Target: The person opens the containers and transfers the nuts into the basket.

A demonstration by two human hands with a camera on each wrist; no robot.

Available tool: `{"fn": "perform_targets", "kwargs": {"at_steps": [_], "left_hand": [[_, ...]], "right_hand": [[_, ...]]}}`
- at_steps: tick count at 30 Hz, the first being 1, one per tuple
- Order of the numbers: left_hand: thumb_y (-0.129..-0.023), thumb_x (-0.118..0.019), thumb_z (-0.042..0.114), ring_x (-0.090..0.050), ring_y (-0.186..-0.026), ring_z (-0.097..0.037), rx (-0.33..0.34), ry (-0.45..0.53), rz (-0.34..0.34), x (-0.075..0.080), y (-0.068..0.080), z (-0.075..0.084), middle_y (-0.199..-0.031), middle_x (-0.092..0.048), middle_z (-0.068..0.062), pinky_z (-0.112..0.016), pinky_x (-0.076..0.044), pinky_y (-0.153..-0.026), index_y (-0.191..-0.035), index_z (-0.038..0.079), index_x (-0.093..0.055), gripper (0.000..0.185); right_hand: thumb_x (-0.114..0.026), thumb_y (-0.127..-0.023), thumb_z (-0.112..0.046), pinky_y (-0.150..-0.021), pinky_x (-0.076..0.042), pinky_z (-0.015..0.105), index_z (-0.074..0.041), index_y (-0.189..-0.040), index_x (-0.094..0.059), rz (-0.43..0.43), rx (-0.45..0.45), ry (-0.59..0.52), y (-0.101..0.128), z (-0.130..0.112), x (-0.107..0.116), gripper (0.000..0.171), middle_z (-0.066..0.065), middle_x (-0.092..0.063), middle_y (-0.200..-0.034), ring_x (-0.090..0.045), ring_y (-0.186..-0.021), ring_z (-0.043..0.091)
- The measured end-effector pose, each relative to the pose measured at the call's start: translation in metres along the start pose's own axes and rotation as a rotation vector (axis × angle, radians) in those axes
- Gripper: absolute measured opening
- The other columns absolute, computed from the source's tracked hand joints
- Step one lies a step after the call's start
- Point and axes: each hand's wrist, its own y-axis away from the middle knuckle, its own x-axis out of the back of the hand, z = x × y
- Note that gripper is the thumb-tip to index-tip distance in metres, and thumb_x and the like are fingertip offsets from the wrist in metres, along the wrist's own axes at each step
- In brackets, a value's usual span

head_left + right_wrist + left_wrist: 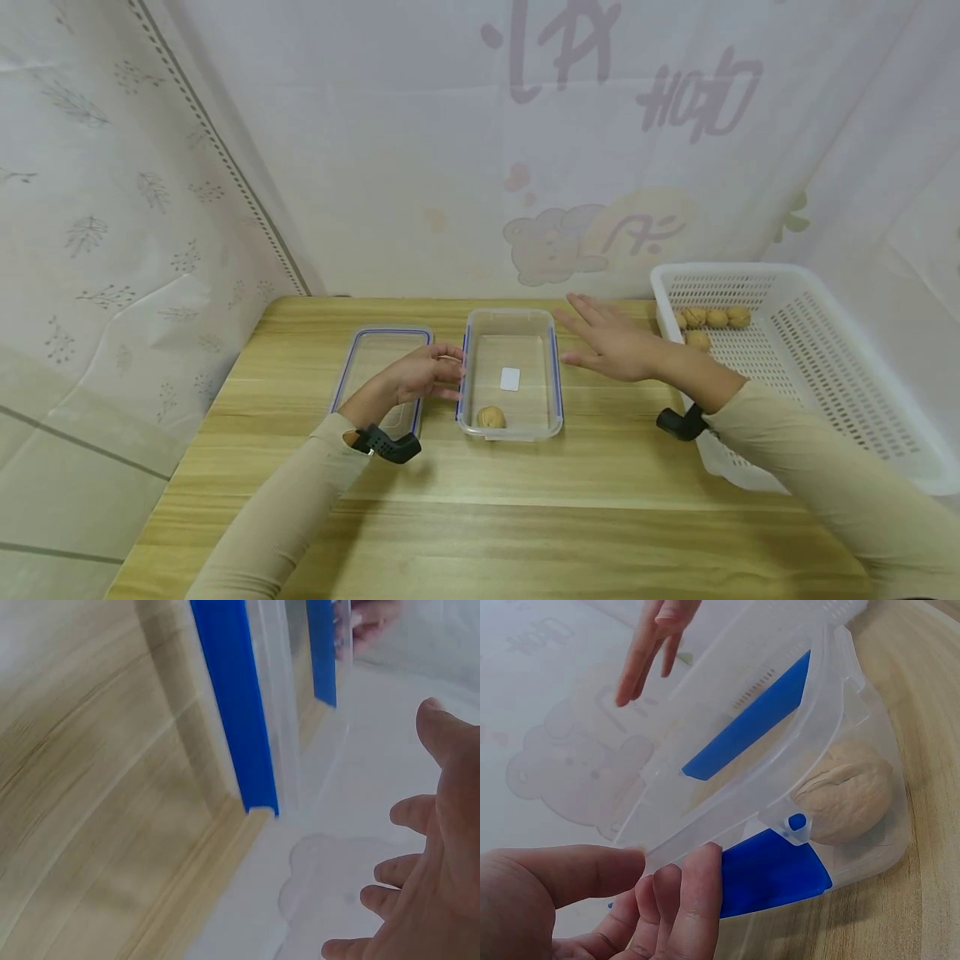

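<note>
A clear plastic food container [534,417] with blue side latches stands uncovered on the table. One walnut [491,417] lies in its near left corner, and a small white label [510,379] shows on its floor. My left hand [423,372] holds the container's left side; in the left wrist view its thumb and fingers [697,900] meet the rim and blue latch. To the container's right, my right hand [611,340] hovers with fingers spread and nothing in it. The right wrist view shows that palm [442,877] apart from the container wall.
Left of the container, partly under my left arm, lies its clear lid [375,354] with a blue seal. A white perforated basket [802,367] stands at the right with several walnuts [716,317] in its far left corner. Behind the wooden table [480,533] hangs a printed curtain [420,167].
</note>
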Motion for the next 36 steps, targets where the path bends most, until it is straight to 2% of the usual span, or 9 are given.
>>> {"fn": "perform_targets", "kwargs": {"at_steps": [10,18,25,31,36], "left_hand": [[-0.101,-0.051,-0.006,-0.061,-0.085,-0.017,0.005,0.009,0.011,0.000,0.001,-0.002,-0.091,-0.058,-0.005,-0.038,-0.064,-0.083,-0.135,-0.009,-0.039,0.036],[-0.101,-0.052,-0.005,-0.061,-0.086,-0.017,-0.003,0.012,0.011,0.000,0.002,-0.002,-0.091,-0.058,-0.006,-0.038,-0.064,-0.084,-0.134,-0.008,-0.040,0.035],[-0.102,-0.051,-0.005,-0.061,-0.087,-0.017,0.007,0.017,0.011,0.000,0.002,0.000,-0.093,-0.059,-0.006,-0.038,-0.064,-0.084,-0.135,-0.009,-0.039,0.036],[-0.102,-0.051,-0.005,-0.062,-0.089,-0.018,0.009,0.019,0.002,0.000,0.002,0.002,-0.096,-0.059,-0.006,-0.038,-0.064,-0.086,-0.138,-0.010,-0.036,0.040],[-0.102,-0.050,-0.005,-0.063,-0.088,-0.016,0.011,0.021,0.002,0.000,0.002,0.002,-0.096,-0.060,-0.005,-0.038,-0.064,-0.086,-0.137,-0.009,-0.037,0.038]], "right_hand": [[-0.047,-0.107,-0.048,-0.125,-0.010,0.062,-0.008,-0.163,-0.018,-0.111,0.061,-0.075,-0.020,-0.023,-0.007,0.075,0.024,-0.006,-0.167,-0.005,-0.154,0.042],[-0.050,-0.106,-0.047,-0.123,-0.019,0.062,-0.005,-0.161,-0.024,-0.130,0.117,-0.138,-0.038,-0.032,-0.017,0.074,0.029,-0.019,-0.163,-0.016,-0.151,0.046],[-0.047,-0.107,-0.048,-0.126,-0.018,0.057,-0.006,-0.161,-0.024,-0.253,0.107,-0.205,-0.058,-0.045,-0.024,0.072,0.025,-0.019,-0.165,-0.015,-0.153,0.040],[-0.053,-0.107,-0.037,-0.126,-0.025,0.050,-0.001,-0.156,-0.035,-0.346,0.167,-0.242,-0.077,-0.054,-0.029,0.063,0.017,-0.036,-0.160,-0.028,-0.150,0.034],[-0.062,-0.104,-0.028,-0.124,-0.028,0.050,-0.004,-0.155,-0.037,-0.463,0.180,-0.309,-0.087,-0.054,-0.033,0.062,0.013,-0.037,-0.160,-0.031,-0.148,0.033]]}}
